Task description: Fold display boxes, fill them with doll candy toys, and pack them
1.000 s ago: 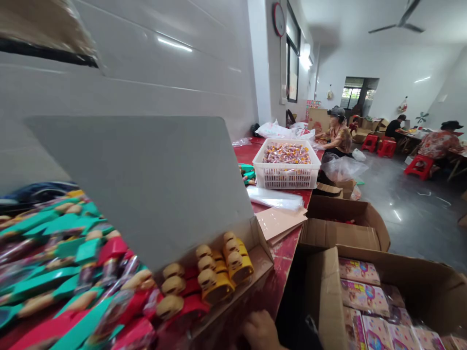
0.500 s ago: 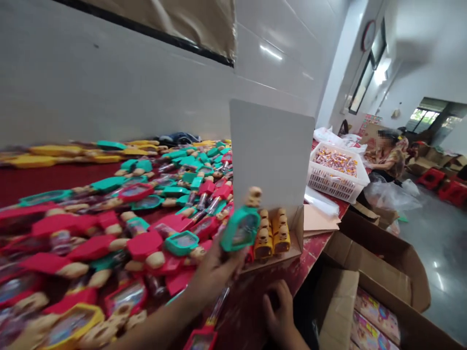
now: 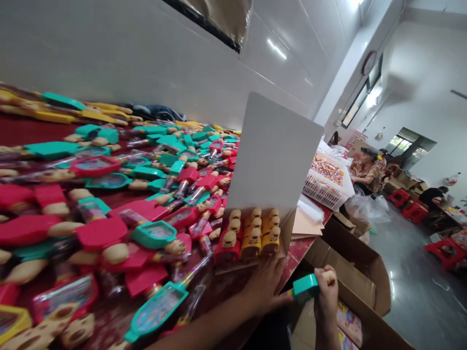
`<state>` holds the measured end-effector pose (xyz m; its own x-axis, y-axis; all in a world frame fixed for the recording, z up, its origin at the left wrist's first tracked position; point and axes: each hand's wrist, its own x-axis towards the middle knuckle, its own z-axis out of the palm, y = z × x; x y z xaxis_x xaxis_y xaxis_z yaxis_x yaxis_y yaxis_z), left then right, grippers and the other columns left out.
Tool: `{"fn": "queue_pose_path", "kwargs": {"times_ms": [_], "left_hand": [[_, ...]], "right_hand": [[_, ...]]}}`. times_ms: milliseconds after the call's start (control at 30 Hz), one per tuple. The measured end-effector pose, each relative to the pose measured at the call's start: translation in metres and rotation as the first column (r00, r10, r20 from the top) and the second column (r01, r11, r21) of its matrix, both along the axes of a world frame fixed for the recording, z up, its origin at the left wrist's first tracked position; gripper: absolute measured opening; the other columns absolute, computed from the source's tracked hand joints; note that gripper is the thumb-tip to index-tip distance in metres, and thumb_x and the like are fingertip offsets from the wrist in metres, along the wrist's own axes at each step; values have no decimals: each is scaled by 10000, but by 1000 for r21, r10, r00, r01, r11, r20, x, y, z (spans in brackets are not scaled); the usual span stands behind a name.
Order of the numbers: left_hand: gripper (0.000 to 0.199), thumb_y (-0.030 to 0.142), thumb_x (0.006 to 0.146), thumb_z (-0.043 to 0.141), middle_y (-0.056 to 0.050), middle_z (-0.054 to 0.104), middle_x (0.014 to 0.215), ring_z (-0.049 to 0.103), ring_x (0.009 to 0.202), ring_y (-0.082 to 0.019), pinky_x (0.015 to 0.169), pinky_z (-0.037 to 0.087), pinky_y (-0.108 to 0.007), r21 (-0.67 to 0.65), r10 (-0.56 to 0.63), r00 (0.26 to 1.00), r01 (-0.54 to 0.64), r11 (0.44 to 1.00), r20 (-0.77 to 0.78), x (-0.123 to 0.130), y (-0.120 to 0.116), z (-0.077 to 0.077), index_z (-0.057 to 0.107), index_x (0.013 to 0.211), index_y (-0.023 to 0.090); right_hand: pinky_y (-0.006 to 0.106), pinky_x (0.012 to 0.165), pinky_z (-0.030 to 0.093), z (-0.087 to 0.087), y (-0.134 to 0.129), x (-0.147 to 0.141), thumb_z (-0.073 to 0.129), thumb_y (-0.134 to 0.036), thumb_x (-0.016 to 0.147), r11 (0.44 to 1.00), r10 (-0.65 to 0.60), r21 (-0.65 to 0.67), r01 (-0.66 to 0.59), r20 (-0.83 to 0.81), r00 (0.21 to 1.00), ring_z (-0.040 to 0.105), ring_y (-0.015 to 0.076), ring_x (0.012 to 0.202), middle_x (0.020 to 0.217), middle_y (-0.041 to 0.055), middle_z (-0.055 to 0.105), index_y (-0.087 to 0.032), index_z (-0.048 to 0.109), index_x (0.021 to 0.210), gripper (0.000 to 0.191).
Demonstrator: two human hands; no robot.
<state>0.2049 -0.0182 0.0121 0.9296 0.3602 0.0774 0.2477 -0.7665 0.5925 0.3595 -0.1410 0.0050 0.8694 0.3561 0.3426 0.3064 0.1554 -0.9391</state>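
Observation:
My right hand is closed around a teal bear-headed toy, low at the right of the red table. The bear's face shows between the fingers. My left hand lies at the front edge of an open display box, its fingers stretched out and its thumb reaching towards the teal toy's end. Whether that thumb touches the toy is hard to tell. Inside the box, yellow bear-headed toys stand in rows beside a red row. A loose teal toy lies left of my left forearm.
Many red, teal and yellow toys cover the table's left side. Behind the box are cardboard sheets and a white basket of small wrapped pieces. An open carton stands right, below the table edge. People sit farther back.
The teal toy has passed from my left hand to my right and moved down and right. My left hand has come to the box's front. The view has turned, showing more of the box's rows.

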Motion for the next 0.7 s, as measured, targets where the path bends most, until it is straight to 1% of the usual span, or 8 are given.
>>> {"fn": "queue_pose_path", "kwargs": {"times_ms": [67, 133, 200, 300, 400, 500, 633, 700], "left_hand": [[853, 451, 791, 644, -234, 192, 1527, 159, 1427, -366, 1159, 185, -532, 129, 25, 995, -13, 992, -94, 5, 7, -22, 281, 1464, 72], [842, 405, 781, 668, -238, 152, 1527, 120, 1430, -378, 1161, 149, -550, 235, -12, 988, 48, 971, -153, 2, 10, -41, 300, 1461, 71], [873, 434, 761, 686, -228, 153, 1528, 127, 1429, -382, 1157, 138, -563, 271, -59, 984, 104, 957, -169, -8, 10, -51, 301, 1465, 90], [803, 455, 770, 668, -208, 263, 1507, 239, 1406, -364, 1145, 185, -556, 225, -83, 981, 123, 967, -177, -25, 6, -46, 367, 1441, 131], [656, 428, 773, 682, -219, 351, 1467, 293, 1380, -372, 1133, 207, -563, 212, -64, 977, 107, 971, -203, -36, 1, -35, 521, 1326, 116], [538, 399, 759, 708, -198, 396, 1450, 313, 1367, -372, 1122, 233, -568, 189, -74, 978, 112, 976, -194, -43, 1, -29, 601, 1217, 137], [323, 336, 771, 699, -113, 421, 1448, 338, 1355, -344, 1116, 286, -523, 110, -101, 990, 112, 988, -101, -51, 11, -23, 655, 1061, 202], [267, 300, 775, 698, -84, 447, 1426, 372, 1331, -327, 1103, 323, -489, 63, -112, 993, 114, 991, -35, -55, 17, -18, 658, 1026, 217]], "right_hand": [[192, 476, 422, 12, -1, 9, 760, -458, 642, 994, -111, -16, 111, -15, 994, 500, 82, 493, 625, -78, 547, -197, 465, 896, 468], [186, 490, 424, 28, 0, 11, 756, -455, 653, 979, -205, 15, 205, 12, 979, 505, 80, 521, 662, -67, 564, -197, 470, 963, 495], [190, 518, 442, 48, 4, 8, 738, -424, 694, 963, -259, 94, 252, 74, 963, 523, 81, 552, 709, -53, 574, -199, 469, 1008, 471], [218, 547, 483, 76, 21, -4, 738, -355, 722, 950, -244, 232, 208, 134, 961, 564, 90, 565, 729, -50, 570, -205, 454, 919, 377], [242, 545, 502, 93, 44, -17, 710, -308, 769, 949, -173, 299, 102, 221, 960, 590, 107, 557, 682, -52, 565, -205, 425, 807, 305], [243, 547, 495, 92, 66, -29, 635, -229, 838, 954, -150, 301, 18, 424, 893, 590, 108, 557, 637, -46, 555, -203, 415, 735, 244], [210, 517, 462, 71, 90, -37, 592, -101, 831, 962, -102, 241, -131, 758, 644, 580, 94, 550, 639, -28, 577, -204, 414, 678, 257], [197, 495, 438, 60, 96, -39, 579, -93, 832, 974, -47, 164, -158, 825, 564, 554, 84, 515, 617, -26, 579, -202, 416, 652, 266]]}}
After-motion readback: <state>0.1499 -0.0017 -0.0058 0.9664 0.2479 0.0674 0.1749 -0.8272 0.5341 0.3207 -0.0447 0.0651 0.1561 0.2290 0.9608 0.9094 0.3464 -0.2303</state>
